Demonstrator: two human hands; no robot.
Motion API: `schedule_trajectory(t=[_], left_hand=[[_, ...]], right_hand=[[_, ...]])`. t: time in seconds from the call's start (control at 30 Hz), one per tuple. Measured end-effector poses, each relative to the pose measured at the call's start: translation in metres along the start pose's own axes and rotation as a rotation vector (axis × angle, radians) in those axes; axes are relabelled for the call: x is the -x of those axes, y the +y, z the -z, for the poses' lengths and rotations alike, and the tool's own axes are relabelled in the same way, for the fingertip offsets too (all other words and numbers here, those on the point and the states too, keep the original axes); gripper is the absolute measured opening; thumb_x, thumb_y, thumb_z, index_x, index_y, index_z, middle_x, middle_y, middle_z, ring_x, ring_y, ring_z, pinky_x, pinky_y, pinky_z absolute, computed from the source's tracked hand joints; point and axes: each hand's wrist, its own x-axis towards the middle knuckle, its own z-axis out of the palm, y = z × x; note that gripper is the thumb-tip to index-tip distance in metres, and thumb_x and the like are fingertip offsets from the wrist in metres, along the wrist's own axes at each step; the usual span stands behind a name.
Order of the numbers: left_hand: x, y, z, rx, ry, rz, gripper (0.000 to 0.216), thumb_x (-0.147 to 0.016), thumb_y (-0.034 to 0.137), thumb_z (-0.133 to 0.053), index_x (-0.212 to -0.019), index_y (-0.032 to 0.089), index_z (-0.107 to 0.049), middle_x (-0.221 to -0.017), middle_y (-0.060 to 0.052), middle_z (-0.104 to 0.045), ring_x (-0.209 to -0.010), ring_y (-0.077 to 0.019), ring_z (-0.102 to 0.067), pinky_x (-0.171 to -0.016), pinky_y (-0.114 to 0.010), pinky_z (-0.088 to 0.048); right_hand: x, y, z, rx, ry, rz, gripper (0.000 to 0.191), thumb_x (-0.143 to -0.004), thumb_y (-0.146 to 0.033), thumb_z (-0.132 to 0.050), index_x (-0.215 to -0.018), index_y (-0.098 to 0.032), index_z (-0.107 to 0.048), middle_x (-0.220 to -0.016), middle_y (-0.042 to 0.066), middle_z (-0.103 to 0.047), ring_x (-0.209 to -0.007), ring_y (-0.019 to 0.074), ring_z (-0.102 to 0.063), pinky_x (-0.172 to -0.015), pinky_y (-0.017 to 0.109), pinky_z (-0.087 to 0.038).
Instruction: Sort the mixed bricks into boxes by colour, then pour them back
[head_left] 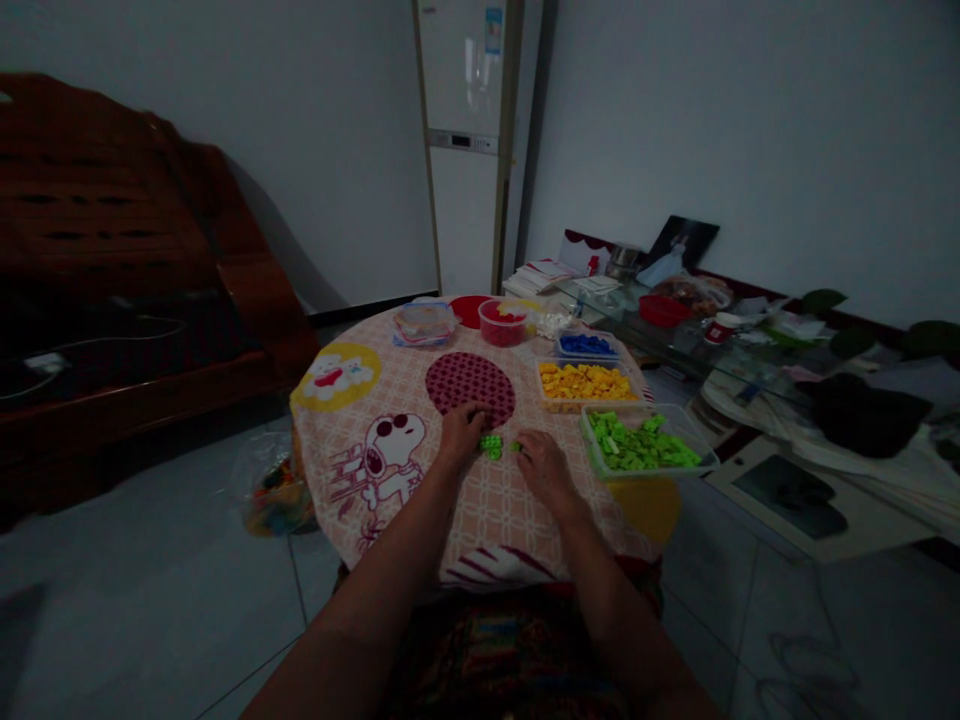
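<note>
My left hand (463, 432) is closed at the left edge of a small block of joined green building bricks (491, 446), over the middle of the table. A short gap to the right, my right hand (546, 466) pinches a small green brick (517, 446) between its fingertips. The two green pieces are apart from each other. Right of my right hand stands a clear plastic box (651, 470) with many loose green bricks (637, 440) in it.
Behind the green box are a box of yellow bricks (589, 382) and a box of blue bricks (586, 344). A red tub (502, 325) and a lidded clear container (424, 325) stand at the back of the round table (420, 385). A cluttered glass shelf (637, 322) runs along the right.
</note>
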Motion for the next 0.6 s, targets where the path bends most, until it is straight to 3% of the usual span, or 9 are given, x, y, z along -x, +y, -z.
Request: schedule_trajectory(t=[0.1, 0.2, 0.37, 0.47, 0.6], left_hand=[[0.001, -0.001, -0.002, 0.022, -0.007, 0.021, 0.03, -0.081, 0.019, -0.054, -0.099, 0.017, -0.078, -0.099, -0.006, -0.079, -0.09, -0.0205, -0.072, -0.084, -0.033, -0.058], [0.002, 0.0, -0.002, 0.025, -0.009, 0.026, 0.03, -0.082, 0.02, -0.054, -0.099, 0.018, -0.078, -0.098, -0.006, -0.079, -0.09, -0.0207, -0.072, -0.085, -0.033, -0.058], [0.002, 0.004, -0.001, 0.026, -0.006, 0.023, 0.03, -0.081, 0.019, -0.054, -0.099, 0.017, -0.078, -0.099, -0.007, -0.079, -0.089, -0.0215, -0.072, -0.085, -0.034, -0.058], [0.002, 0.004, 0.0, 0.027, -0.002, 0.019, 0.03, -0.081, 0.019, -0.054, -0.098, 0.017, -0.078, -0.099, -0.007, -0.079, -0.089, -0.0212, -0.072, -0.083, -0.034, -0.059], [0.001, 0.004, -0.001, 0.009, 0.005, 0.018, 0.03, -0.08, 0.018, -0.054, -0.097, 0.017, -0.078, -0.097, -0.007, -0.079, -0.088, -0.0207, -0.072, -0.085, -0.034, -0.058]], right_hand=[[0.002, 0.009, 0.02, -0.032, 0.068, -0.094, 0.025, -0.084, -0.012, -0.055, -0.1, -0.021, -0.072, -0.1, 0.009, -0.074, -0.096, 0.0225, -0.065, -0.093, 0.036, -0.05], [0.0, 0.025, 0.045, -0.034, 0.255, -0.135, 0.03, -0.084, -0.018, -0.051, -0.106, -0.02, -0.072, -0.106, 0.011, -0.074, -0.101, 0.0244, -0.065, -0.096, 0.039, -0.049], [0.0, 0.057, 0.081, 0.183, 0.459, -0.289, 0.03, -0.085, -0.021, -0.05, -0.104, -0.013, -0.072, -0.103, 0.017, -0.073, -0.096, 0.0281, -0.063, -0.095, 0.044, -0.047], [0.003, 0.063, 0.085, 0.274, 0.522, -0.34, 0.032, -0.085, -0.02, -0.049, -0.106, -0.01, -0.071, -0.104, 0.019, -0.072, -0.096, 0.0288, -0.061, -0.095, 0.046, -0.046], [0.004, 0.042, 0.067, 0.209, 0.458, -0.206, 0.028, -0.088, -0.018, -0.047, -0.101, -0.015, -0.071, -0.102, 0.013, -0.072, -0.097, 0.0254, -0.061, -0.095, 0.041, -0.046]])
